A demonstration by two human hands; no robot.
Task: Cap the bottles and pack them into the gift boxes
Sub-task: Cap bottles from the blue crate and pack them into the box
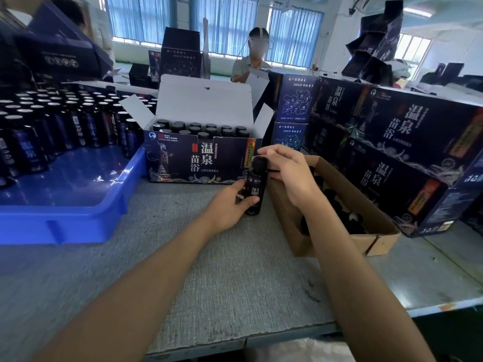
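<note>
With the left hand (230,205) gripping the dark bottle (254,190) upright, the right hand (287,171) pinching its black cap (260,163) should twist squarely until snug.

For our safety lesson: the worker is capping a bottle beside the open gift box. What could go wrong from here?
The right hand pinches the cap onto the bottle; it might seat crooked and leak later. Only the left hand grips the bottle, close to the cardboard box of caps; a slip could tip it.
</note>
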